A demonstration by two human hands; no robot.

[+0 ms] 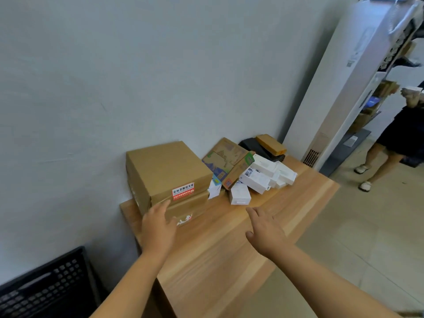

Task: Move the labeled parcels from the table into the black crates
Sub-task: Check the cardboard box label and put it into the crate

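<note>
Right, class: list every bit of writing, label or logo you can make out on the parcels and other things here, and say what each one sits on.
"此标签撕毁无效": white line of the red sticker on the top brown box.
Red band below it on the sticker: too blurred to read.
White logo on the lower brown box: no readable words.
Printed carton: print too blurred.
White boxes: labels too small.
Tall white unit: stickers unreadable.

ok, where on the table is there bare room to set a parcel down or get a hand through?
Bare wood runs along the table's near end and right edge, around the right hand. Crowded along the wall: the stacked brown boxes at the left hand, then the printed carton and white boxes.
</note>
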